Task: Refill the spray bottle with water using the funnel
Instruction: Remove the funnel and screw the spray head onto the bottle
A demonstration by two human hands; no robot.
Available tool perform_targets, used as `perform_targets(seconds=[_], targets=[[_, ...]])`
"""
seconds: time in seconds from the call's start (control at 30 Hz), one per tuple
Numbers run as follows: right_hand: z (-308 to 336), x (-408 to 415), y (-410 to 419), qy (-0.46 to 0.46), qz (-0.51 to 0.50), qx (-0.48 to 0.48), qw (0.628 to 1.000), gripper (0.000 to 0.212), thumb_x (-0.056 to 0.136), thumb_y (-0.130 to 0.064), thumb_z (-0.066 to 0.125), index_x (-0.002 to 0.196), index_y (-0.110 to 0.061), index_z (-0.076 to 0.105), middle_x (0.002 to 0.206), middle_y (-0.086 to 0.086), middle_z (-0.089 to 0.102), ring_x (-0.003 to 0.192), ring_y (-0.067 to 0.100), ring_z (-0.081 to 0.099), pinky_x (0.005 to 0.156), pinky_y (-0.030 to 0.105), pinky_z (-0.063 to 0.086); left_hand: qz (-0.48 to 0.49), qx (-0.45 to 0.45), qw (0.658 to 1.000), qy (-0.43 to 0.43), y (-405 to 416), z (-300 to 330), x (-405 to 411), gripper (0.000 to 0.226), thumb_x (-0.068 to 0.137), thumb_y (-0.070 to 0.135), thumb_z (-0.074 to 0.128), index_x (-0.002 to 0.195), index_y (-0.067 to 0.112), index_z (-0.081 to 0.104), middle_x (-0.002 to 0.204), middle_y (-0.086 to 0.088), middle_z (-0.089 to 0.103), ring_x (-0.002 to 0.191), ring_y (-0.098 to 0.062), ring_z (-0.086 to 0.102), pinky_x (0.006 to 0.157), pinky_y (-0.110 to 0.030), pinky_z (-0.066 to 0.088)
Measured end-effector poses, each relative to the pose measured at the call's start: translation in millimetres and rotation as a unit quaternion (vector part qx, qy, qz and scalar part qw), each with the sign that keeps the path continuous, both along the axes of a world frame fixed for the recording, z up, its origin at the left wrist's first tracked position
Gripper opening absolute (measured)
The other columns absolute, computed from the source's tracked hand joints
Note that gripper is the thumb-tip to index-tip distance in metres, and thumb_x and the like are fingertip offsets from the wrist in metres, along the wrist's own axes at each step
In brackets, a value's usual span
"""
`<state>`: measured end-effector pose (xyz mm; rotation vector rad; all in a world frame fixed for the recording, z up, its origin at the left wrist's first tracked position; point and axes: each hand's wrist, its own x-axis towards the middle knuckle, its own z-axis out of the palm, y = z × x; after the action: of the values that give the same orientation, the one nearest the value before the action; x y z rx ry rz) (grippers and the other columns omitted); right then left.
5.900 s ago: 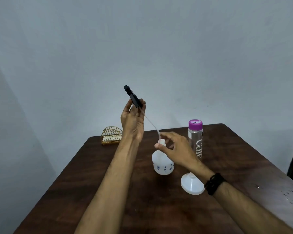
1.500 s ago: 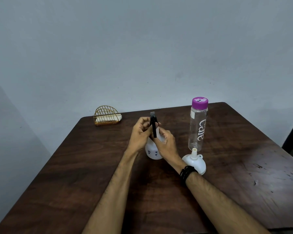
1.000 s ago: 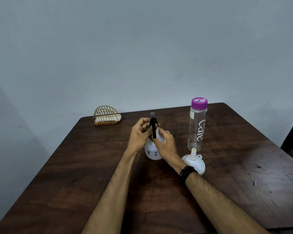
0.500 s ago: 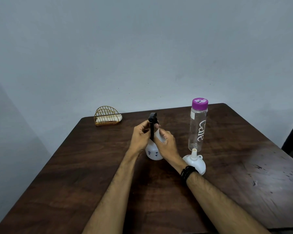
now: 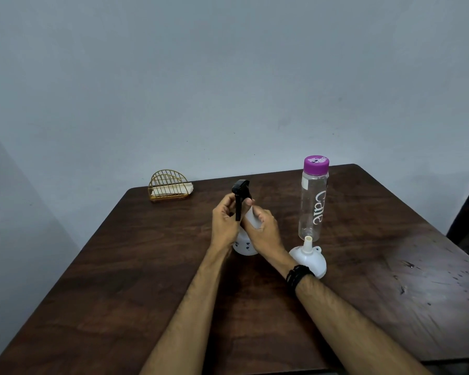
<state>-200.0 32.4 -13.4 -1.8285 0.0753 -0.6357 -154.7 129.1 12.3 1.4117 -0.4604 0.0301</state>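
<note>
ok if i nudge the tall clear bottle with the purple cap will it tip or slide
Probably tip. The clear bottle stands upright, tall on a narrow base, so a push near its purple cap would likely topple it. It looks empty, so likely light and easily moved; a low push might slide it on the smooth table. Falling forward, it could strike the funnel just in front.

Dark wooden table (image 5: 136, 280) and what stands on it

A white spray bottle (image 5: 245, 246) stands near the middle, with a white funnel (image 5: 309, 259) lying mouth-down just to its right, spout up. Behind the funnel stands a clear water bottle (image 5: 312, 201) (purple cap on). A gold wire holder (image 5: 169, 185) sits at the far left corner.
</note>
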Motion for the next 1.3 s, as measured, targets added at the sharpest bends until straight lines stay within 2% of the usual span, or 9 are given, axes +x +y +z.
perform_targets(seconds=[0.1,0.2,0.37,0.5,0.67,0.77,0.97,1.17,1.3], targets=[[5,-3,1,-0.001,0.011,-0.004,1.0,0.026,0.099,-0.022,0.059,0.103,0.002,0.067,0.08,-0.01,0.058,0.077,-0.018,0.056,0.064,0.008,0.045,-0.009,0.01,1.0,-0.008,0,0,0,0.017,0.094,0.016,0.069,0.109,0.009,0.07,0.103,-0.005,0.077,0.101,-0.02,0.072,0.091,-0.035,0.058],[9,-5,2,-0.022,0.024,0.007,0.999,0.04,0.096,-0.039,0.06,0.097,0.0,0.068,0.08,-0.001,0.065,0.078,-0.002,0.064,0.064,0.019,0.05,-0.018,0.02,0.999,-0.025,2,0,2,0.018,0.095,0.017,0.067,0.11,0.006,0.071,0.104,-0.007,0.076,0.099,-0.017,0.072,0.087,-0.031,0.058],[7,-5,3,-0.017,0.008,-0.002,1.0,0.025,0.097,-0.023,0.062,0.093,0.001,0.067,0.081,0.007,0.068,0.075,0.002,0.063,0.065,0.03,0.052,-0.013,0.026,0.999,-0.018,4,0,1,0.027,0.096,0.017,0.065,0.114,-0.003,0.067,0.103,-0.013,0.075,0.094,-0.017,0.072,0.082,-0.027,0.057],[2,-4,2,-0.005,-0.004,-0.015,1.0,0.031,0.099,-0.038,0.055,0.098,-0.009,0.068,0.088,0.005,0.071,0.079,0.014,0.069,0.066,0.039,0.058,-0.005,0.01,1.0,-0.004,1,-5,-5,0.015,0.095,0.013,0.066,0.109,0.008,0.067,0.098,-0.004,0.075,0.09,-0.01,0.072,0.08,-0.022,0.057],[-8,-8,-4,0.052,0.006,-0.135,0.989,0.042,0.093,-0.045,0.048,0.127,-0.021,0.057,0.117,-0.002,0.065,0.115,0.017,0.059,0.091,0.045,0.054,0.009,0.018,0.999,-0.034,2,-12,-13,0.019,0.094,0.009,0.068,0.112,0.006,0.067,0.099,-0.006,0.074,0.091,-0.012,0.072,0.078,-0.026,0.058],[1,-35,-4,0.057,-0.04,-0.228,0.971,0.057,0.091,-0.031,0.062,0.143,-0.012,0.048,0.139,0.001,0.055,0.131,0.017,0.046,0.105,0.038,0.047,0.051,0.051,0.996,-0.048,2,-20,-15,0.018,0.09,0.024,0.074,0.106,0.025,0.069,0.1,0.0,0.075,0.096,-0.018,0.072,0.084,-0.042,0.059],[4,-83,-24,-0.131,-0.193,-0.329,0.915,0.028,0.085,-0.026,0.07,0.112,-0.017,0.067,0.108,-0.004,0.063,0.096,0.013,0.054,0.083,0.023,0.046,0.284,0.154,0.943,-0.082,-2,-30,-44,0.057,0.074,0.031,0.085,0.12,0.018,0.054,0.114,0.011,0.055,0.106,-0.007,0.047,0.09,-0.028,0.045],[-17,-103,-69,-0.04,-0.202,-0.31,0.928,0.033,0.076,-0.03,0.078,0.102,-0.022,0.06,0.101,-0.008,0.059,0.088,0.01,0.051,0.077,0.028,0.048,0.299,0.186,0.904,-0.243,-29,-39,-93,0.032,0.078,0.016,0.082,0.096,0.013,0.056,0.089,0.005,0.055,0.082,-0.008,0.05,0.07,-0.021,0.043],[-29,-111,-89,0.046,-0.157,-0.258,0.952,0.027,0.079,-0.044,0.072,0.096,-0.027,0.062,0.087,-0.014,0.054,0.083,0.009,0.055,0.067,0.027,0.046,0.326,0.184,0.915,-0.154,-45,-41,-108,0.034,0.082,0.015,0.077,0.076,0.019,0.043,0.067,0.009,0.047,0.061,-0.013,0.048,0.057,-0.028,0.04]])
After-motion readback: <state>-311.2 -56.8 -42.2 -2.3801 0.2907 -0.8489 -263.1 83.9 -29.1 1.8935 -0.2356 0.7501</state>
